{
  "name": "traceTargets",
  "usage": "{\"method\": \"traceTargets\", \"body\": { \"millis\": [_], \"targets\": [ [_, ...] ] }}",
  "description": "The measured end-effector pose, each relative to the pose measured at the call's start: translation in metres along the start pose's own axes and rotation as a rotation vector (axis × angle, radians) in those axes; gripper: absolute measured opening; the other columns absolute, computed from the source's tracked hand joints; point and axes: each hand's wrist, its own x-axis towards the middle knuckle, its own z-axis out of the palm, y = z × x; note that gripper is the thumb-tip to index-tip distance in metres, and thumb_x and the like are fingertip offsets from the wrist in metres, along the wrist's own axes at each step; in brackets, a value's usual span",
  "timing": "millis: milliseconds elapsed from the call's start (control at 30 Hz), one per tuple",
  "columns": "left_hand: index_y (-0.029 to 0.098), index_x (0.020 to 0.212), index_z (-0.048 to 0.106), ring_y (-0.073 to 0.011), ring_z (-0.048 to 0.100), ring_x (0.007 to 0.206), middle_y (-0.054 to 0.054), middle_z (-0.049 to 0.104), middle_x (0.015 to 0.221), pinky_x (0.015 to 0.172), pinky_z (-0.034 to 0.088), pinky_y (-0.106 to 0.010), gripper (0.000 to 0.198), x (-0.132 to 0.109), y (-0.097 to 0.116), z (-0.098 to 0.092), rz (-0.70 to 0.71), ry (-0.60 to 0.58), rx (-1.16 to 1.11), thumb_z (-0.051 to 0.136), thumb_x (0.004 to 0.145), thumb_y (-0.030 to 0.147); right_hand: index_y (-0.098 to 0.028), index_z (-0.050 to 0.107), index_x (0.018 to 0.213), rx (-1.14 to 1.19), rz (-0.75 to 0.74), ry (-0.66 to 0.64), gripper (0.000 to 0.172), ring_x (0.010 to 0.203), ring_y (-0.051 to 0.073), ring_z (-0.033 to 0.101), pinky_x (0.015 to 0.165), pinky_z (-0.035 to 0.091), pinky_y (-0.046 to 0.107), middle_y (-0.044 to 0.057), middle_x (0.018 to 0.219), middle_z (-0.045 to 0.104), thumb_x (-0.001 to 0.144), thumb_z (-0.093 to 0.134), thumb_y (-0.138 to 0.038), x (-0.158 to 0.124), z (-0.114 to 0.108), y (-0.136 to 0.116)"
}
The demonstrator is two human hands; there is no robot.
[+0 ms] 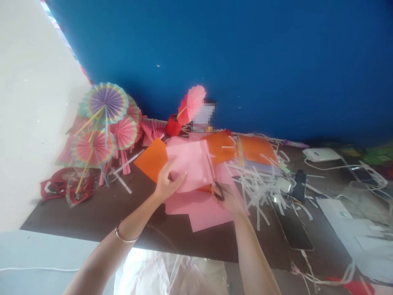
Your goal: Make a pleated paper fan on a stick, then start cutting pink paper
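A light pink sheet of paper (pixel 192 162) is held a little above other sheets in the middle of the dark table. My left hand (pixel 167 180) grips its left lower side, thumb and fingers against the paper. In my right hand (pixel 225 196) is a pair of scissors (pixel 219 191) with black handles. The blades point away from me along the sheet's right edge, where a narrow strip stands slightly apart. Whether the blades are closed is blurred. Under the sheet lie darker pink sheets (pixel 208 217) and an orange sheet (pixel 152 159).
Folded paper fans (pixel 106 102) stand at the left, by red plastic-wrapped items (pixel 78 186). Behind the sheets are a red tape roll (pixel 173 125) and a pink fan (pixel 195 101). White paper strips (pixel 254 188), a phone (pixel 293 227) and cables lie right. A blue wall (pixel 245 61) rises behind.
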Motion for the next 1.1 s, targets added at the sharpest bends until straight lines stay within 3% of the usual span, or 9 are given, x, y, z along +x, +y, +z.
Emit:
{"method": "traceTargets", "body": {
  "millis": [833, 1100],
  "targets": [
    [0.018, 0.12, 0.054, -0.0235, 0.053, 0.114, -0.01, 0.06, 0.118, 0.101, 0.04, -0.04, 0.05, 0.0, -0.002, -0.0014, 0.019, -0.012, 0.014, 0.064, 0.074, 0.035, -0.02, 0.039, 0.052, -0.103, 0.019, 0.024, 0.042, 0.041, 0.007, 0.029, 0.04, 0.019, 0.023, -0.006, 0.045, 0.034, 0.07, 0.06, -0.051, -0.003, -0.002, -0.0067],
    [0.021, 0.12, 0.054, -0.0247, 0.051, 0.116, -0.009, 0.057, 0.123, 0.1, 0.042, -0.042, 0.05, -0.0018, -0.0005, -0.0024, -0.008, -0.066, -0.021, 0.064, 0.073, 0.034, -0.019, 0.043, 0.051, -0.105, -0.018, 0.026, 0.042, 0.044, 0.008, 0.034, 0.042, 0.023, 0.023, -0.003, 0.046, 0.039, 0.072, 0.058, -0.051, -0.0041, -0.0016, -0.0071]
  ]
}}
